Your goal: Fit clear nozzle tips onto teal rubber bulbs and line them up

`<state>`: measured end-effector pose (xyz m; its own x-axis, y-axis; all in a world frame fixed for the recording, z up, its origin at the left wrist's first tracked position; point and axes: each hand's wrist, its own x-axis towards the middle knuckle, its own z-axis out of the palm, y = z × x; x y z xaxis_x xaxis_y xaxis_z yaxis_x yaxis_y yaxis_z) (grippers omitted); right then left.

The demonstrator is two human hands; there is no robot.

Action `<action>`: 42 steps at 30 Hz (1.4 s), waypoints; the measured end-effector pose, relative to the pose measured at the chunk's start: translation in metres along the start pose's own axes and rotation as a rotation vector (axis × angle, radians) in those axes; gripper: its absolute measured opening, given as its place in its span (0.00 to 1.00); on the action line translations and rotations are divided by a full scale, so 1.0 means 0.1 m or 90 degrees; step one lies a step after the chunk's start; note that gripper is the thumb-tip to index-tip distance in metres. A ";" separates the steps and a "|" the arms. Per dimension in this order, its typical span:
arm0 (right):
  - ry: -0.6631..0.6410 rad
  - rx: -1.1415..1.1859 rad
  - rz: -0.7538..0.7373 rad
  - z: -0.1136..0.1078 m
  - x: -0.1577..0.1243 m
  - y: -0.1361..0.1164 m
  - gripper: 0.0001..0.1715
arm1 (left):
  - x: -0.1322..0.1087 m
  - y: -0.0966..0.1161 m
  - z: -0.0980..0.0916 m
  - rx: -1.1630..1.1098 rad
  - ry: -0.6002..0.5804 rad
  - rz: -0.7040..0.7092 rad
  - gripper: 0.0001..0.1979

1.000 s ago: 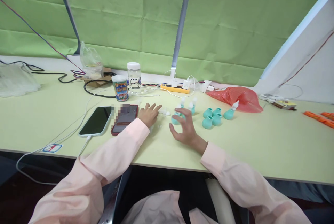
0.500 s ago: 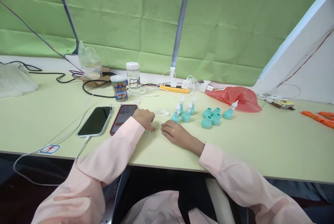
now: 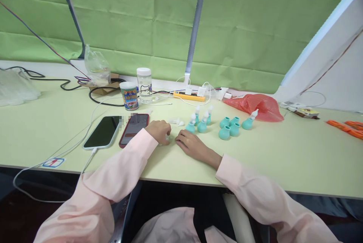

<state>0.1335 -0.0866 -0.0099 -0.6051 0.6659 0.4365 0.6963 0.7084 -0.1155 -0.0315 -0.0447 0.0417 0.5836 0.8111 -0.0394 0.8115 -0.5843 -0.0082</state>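
Note:
Beside the red-cased phone, my left hand [image 3: 159,131] is low over the table, thumb and fingers closed on a small clear plastic piece [image 3: 168,137]. My right hand [image 3: 193,145] rests on the table to its right, fingers curled together; what they hold, if anything, is hidden. White nozzle tips [image 3: 176,122] lie just beyond both hands. Several teal squeeze bulbs with white tips fitted, one of them a near bulb [image 3: 202,126], stand behind my right hand. Farther right are several open-topped teal bulbs [image 3: 224,132] and a tipped bulb [image 3: 247,123] leaning over.
A white-edged phone [image 3: 102,132] with its cable and a red-cased phone [image 3: 134,129] lie at left. Behind them stand a patterned cup [image 3: 129,96] and a lidded bottle [image 3: 144,85]. A yellow power strip [image 3: 189,96], a red plastic bag [image 3: 258,107] and orange-handled items [image 3: 344,128] are farther off.
The fingers of my left hand have drawn in around the small clear piece. My right hand has stayed in place.

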 end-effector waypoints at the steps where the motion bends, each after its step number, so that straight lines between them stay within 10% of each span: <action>1: -0.002 0.009 0.009 0.00 0.00 0.00 0.12 | 0.00 -0.01 0.01 -0.003 0.000 0.008 0.18; 8: 0.041 0.105 0.053 -0.03 0.00 0.02 0.08 | 0.01 -0.05 -0.02 -0.082 0.073 0.050 0.16; 13: 0.189 0.235 0.127 -0.09 0.01 0.00 0.08 | -0.02 -0.01 -0.09 -0.410 0.167 0.142 0.15; 22: 0.420 0.410 0.228 -0.19 0.00 -0.07 0.05 | 0.01 0.00 -0.10 -0.753 0.124 0.178 0.12; 32: 0.375 0.539 0.280 -0.21 0.03 -0.04 0.08 | 0.06 -0.02 -0.02 -0.827 0.123 0.217 0.16; 42: 0.435 0.361 0.195 -0.20 0.01 -0.05 0.07 | 0.07 -0.02 -0.03 -0.827 0.122 0.202 0.16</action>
<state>0.1375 -0.0946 0.0091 0.0564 0.6877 0.7238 0.3872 0.6531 -0.6507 -0.0292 -0.0382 0.0448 0.6583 0.7000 0.2768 0.0202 -0.3840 0.9231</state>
